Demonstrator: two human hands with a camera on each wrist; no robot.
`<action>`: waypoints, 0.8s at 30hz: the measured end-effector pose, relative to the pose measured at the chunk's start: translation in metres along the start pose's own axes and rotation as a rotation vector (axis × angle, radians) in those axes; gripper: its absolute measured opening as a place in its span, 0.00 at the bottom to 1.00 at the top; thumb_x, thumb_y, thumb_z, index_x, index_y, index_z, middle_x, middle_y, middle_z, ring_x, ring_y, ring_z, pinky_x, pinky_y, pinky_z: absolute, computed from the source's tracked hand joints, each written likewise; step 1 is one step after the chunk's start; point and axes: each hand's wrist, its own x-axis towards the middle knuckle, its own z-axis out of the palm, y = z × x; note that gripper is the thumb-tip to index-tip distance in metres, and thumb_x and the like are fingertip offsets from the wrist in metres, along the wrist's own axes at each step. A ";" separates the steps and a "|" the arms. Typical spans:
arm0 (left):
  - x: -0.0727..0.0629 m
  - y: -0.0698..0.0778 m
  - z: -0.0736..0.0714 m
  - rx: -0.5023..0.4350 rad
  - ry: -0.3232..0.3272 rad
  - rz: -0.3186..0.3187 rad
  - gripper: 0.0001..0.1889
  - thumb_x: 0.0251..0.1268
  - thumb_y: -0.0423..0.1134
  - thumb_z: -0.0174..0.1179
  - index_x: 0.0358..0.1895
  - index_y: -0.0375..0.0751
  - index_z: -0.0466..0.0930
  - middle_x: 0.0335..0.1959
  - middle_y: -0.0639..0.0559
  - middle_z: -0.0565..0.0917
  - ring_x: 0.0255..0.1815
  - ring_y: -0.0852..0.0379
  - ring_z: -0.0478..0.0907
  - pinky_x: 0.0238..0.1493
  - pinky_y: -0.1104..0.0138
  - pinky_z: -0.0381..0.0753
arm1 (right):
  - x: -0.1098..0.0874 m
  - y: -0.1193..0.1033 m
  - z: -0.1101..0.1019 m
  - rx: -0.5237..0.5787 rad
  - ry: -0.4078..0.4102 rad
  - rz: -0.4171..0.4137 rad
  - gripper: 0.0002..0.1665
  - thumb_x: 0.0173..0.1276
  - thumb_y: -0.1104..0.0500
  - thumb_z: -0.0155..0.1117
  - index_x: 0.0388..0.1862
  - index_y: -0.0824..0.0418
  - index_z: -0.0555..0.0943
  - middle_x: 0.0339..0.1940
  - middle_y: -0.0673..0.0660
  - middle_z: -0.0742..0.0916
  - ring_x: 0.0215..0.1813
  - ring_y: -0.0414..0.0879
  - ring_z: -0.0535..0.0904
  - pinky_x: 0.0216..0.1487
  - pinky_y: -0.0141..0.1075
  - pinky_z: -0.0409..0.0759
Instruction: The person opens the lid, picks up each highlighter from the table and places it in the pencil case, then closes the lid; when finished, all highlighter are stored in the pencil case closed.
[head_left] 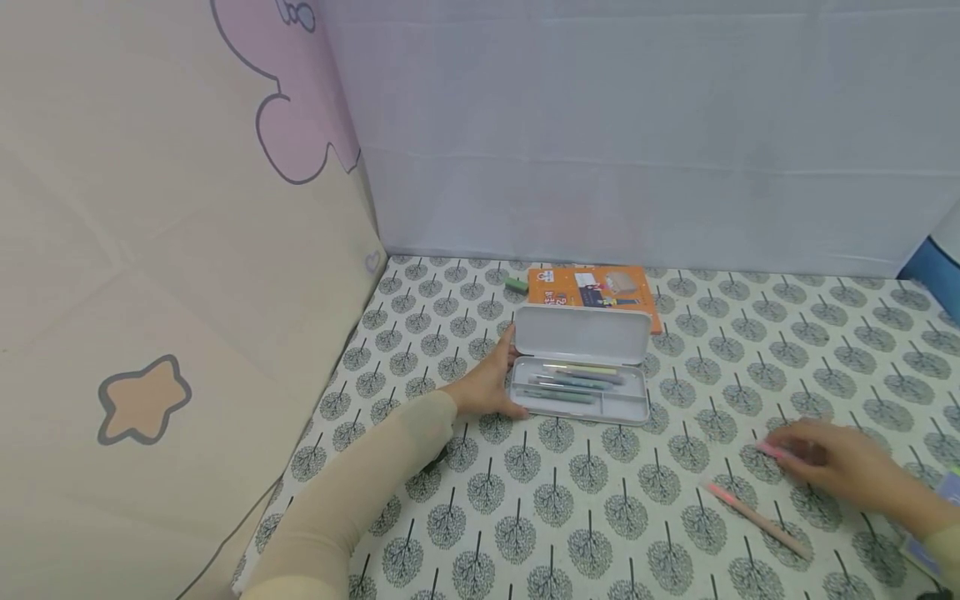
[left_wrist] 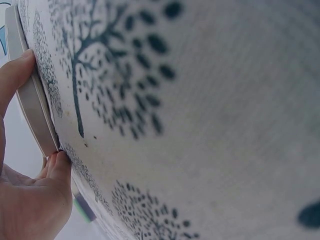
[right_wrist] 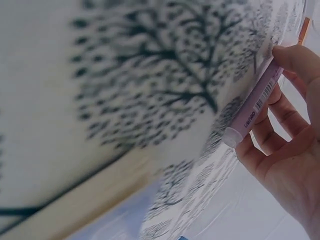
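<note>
An open white pencil case (head_left: 625, 408) stands on the patterned cloth, its lid (head_left: 582, 332) raised at the back. Several pencils or pens (head_left: 573, 382) lie in its tray. My left hand (head_left: 487, 382) grips the left end of the case, thumb at the near corner, fingers (left_wrist: 59, 165) at the far one. To the right, my right hand (head_left: 832, 462) pinches a pink pen (right_wrist: 253, 106), which has a barcode on its barrel. A slim, pale brown pencil-like stick with a pink end (head_left: 765, 523) lies on the cloth just left of that hand.
Behind the case lid lies an orange booklet (head_left: 633, 283), with a small green block (head_left: 516, 285) at its left. A purple flat item (head_left: 918, 550) shows at the right edge, partly behind the right forearm. Curtained walls (head_left: 637, 150) border the table's back and left.
</note>
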 end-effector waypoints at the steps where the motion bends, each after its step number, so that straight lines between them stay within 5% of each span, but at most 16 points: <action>1: 0.000 0.000 0.000 0.000 -0.001 -0.001 0.82 0.26 0.37 0.83 0.74 0.67 0.17 0.67 0.49 0.68 0.65 0.55 0.70 0.73 0.59 0.64 | 0.003 -0.001 0.000 0.004 -0.002 -0.008 0.22 0.42 0.62 0.79 0.38 0.49 0.84 0.29 0.36 0.82 0.29 0.23 0.70 0.26 0.27 0.76; 9: 0.000 0.001 0.000 -0.006 -0.002 -0.004 0.81 0.27 0.37 0.83 0.74 0.67 0.17 0.67 0.49 0.68 0.65 0.55 0.69 0.73 0.59 0.64 | 0.037 -0.021 0.002 0.093 -0.001 -0.061 0.21 0.47 0.65 0.76 0.40 0.48 0.83 0.23 0.34 0.73 0.25 0.25 0.64 0.21 0.25 0.67; 24: -0.001 0.000 0.000 0.001 -0.001 -0.011 0.81 0.27 0.38 0.83 0.74 0.67 0.17 0.68 0.48 0.67 0.67 0.54 0.68 0.74 0.59 0.61 | 0.125 -0.084 0.029 0.247 -0.038 -0.178 0.14 0.56 0.65 0.72 0.40 0.51 0.83 0.24 0.39 0.76 0.25 0.32 0.68 0.23 0.25 0.69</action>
